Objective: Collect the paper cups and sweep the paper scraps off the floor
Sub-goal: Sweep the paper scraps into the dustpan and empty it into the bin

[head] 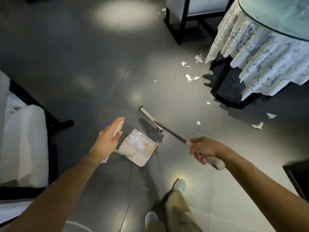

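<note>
The left hand [108, 139] sits at about 8 o'clock from the picture's middle, its fingers curled round the pale grip of the dustpan [142, 154] handle. The pan rests on the grey floor [75, 52] just beside that hand, at its 4 o'clock, and holds a pile [137, 141] of white paper with a small orange bit in it. The right hand [205, 149] is at about 4 o'clock from the middle, closed tightly round the pale end of the broom [151, 118] handle. The handle runs from it toward 10 o'clock, and the dark bristles touch the pan's far edge, so the broom head lies between the two hands and a little beyond them. Loose scraps [189, 77] lie on the floor well apart from both hands, scattered from 12 to 2 o'clock of the right hand, most of them near the hem of a lace cloth [260, 61] at the upper right. A few more lie by a dark-framed chair [182, 22] at 1 o'clock. A pale shoe [180, 185] shows at 6 o'clock.
</note>
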